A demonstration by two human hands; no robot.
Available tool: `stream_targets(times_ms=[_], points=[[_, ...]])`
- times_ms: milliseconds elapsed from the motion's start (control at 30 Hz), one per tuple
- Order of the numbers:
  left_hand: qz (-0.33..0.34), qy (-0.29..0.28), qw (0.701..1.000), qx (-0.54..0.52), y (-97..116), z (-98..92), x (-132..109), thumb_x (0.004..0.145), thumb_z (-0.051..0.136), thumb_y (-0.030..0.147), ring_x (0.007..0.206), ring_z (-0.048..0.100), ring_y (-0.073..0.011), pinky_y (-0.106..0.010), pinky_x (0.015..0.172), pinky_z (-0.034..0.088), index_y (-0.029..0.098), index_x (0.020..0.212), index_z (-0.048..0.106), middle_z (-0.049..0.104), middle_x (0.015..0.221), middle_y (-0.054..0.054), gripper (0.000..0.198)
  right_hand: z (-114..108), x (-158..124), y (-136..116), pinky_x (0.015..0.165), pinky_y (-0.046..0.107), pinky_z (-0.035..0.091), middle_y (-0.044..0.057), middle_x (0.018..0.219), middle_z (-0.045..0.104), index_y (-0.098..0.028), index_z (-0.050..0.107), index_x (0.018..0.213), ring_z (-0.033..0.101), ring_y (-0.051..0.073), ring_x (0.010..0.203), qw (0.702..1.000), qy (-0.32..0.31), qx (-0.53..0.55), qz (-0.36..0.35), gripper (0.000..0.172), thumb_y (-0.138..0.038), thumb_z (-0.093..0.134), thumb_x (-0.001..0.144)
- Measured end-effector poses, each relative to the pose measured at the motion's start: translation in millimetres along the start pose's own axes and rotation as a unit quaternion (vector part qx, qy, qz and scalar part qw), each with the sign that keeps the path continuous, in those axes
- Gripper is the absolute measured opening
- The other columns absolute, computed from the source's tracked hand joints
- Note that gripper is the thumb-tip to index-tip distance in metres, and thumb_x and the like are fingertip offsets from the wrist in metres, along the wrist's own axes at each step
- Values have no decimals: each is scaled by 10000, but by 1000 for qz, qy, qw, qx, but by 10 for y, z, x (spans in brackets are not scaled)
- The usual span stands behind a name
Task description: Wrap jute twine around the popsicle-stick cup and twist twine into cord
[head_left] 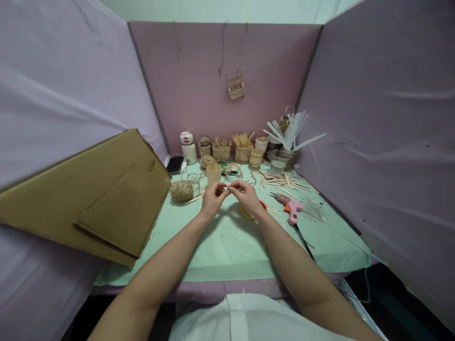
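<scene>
My left hand and my right hand meet fingertip to fingertip above the middle of the table, both pinched closed. Whatever lies between the fingers is too small to make out. Just behind my left hand stands a pale tan cylinder. Below my right wrist lies a roll of tape with a yellow and red rim, partly covered by the forearm. To the left of my left hand sits a ball of twine. A pink glue gun rests on its side to the right.
Cardboard leans at the left. Along the back stand a white jar, small stick-filled baskets and a clear cup near white strips. Loose thin sticks lie at right. A little wooden piece hangs on the back wall.
</scene>
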State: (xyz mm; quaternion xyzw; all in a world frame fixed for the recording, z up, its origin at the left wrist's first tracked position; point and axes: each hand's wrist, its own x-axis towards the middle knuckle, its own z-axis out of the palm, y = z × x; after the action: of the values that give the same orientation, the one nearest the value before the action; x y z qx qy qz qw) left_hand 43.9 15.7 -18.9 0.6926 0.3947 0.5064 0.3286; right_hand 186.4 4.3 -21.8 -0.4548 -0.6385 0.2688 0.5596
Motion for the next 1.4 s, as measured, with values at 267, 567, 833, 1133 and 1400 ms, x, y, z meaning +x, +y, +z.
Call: stream_targets(times_ms=[267, 567, 833, 1133, 1400], points=[[-82, -30, 993, -85, -27, 6, 24, 720, 607, 494, 545, 466, -101, -231, 531, 361, 159, 678, 561, 530, 591, 8, 341, -6, 12, -13, 684, 287, 404, 25, 717, 605, -183, 605, 723, 518, 160, 705, 997, 66, -27, -6, 203, -367, 541, 777], [-235, -89, 946, -206, -127, 3, 45, 687, 611, 570, 772, 568, -138, -219, 606, 397, 158, 827, 650, 642, 892, -87, 437, 1, 8, 14, 671, 286, 401, 20, 717, 602, -189, 603, 724, 507, 159, 697, 999, 41, -30, -1, 208, -376, 526, 774], [-202, -48, 964, -164, -122, -13, 64, 636, 689, 475, 781, 550, -147, -240, 620, 378, 184, 796, 651, 648, 844, -55, 334, -4, 14, 28, 646, 278, 393, 14, 689, 571, -187, 584, 715, 498, 157, 680, 999, 38, -7, 13, 218, -392, 538, 777], [-165, -67, 973, -148, -89, -20, 85, 596, 697, 396, 511, 424, -74, -210, 479, 301, 164, 687, 587, 559, 597, 21, 272, 9, 8, 69, 659, 274, 393, 13, 710, 595, -186, 597, 738, 512, 152, 694, 999, 20, -33, -9, 198, -372, 541, 775], [-245, -113, 931, -245, -18, -52, 78, 582, 717, 293, 503, 434, -49, -197, 475, 290, 160, 750, 599, 627, 702, -17, 244, 15, -13, 63, 678, 274, 394, 14, 717, 595, -190, 606, 755, 518, 157, 715, 999, 7, -35, -12, 179, -350, 530, 783]])
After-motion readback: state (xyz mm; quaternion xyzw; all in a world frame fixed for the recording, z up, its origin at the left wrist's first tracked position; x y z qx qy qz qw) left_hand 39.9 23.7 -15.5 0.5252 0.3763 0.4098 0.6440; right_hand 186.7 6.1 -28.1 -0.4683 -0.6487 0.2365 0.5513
